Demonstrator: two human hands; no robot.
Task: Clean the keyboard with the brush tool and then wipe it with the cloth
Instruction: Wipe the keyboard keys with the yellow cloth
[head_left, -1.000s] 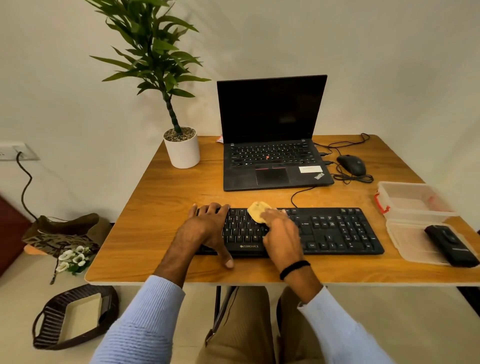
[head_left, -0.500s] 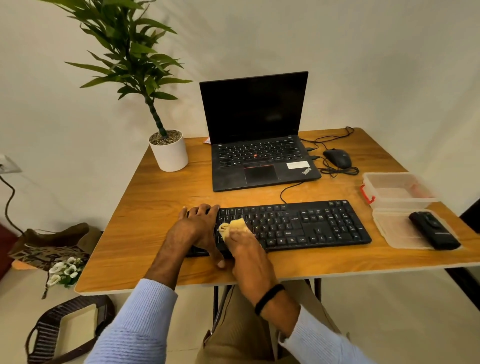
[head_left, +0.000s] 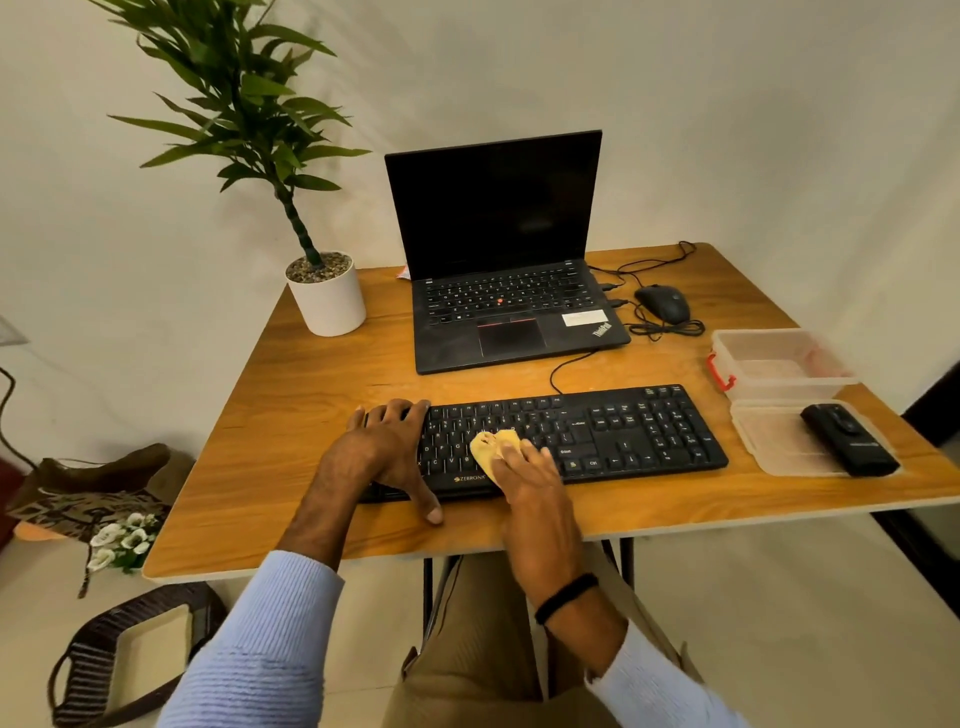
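My left hand (head_left: 387, 452) lies flat and spread on the left end of the keyboard (head_left: 597, 434), gripping nothing, pinning it so it won't slide. Just right, my right hand (head_left: 530, 475) presses the bunched yellow cloth (head_left: 488, 449) onto the middle keys, wiping.

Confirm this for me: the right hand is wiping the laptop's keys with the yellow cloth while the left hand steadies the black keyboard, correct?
Not quite. The head view shows the right hand pressing the yellow cloth on the black keyboard, not the laptop, which sits untouched behind it. The left hand does steady the keyboard's left end.
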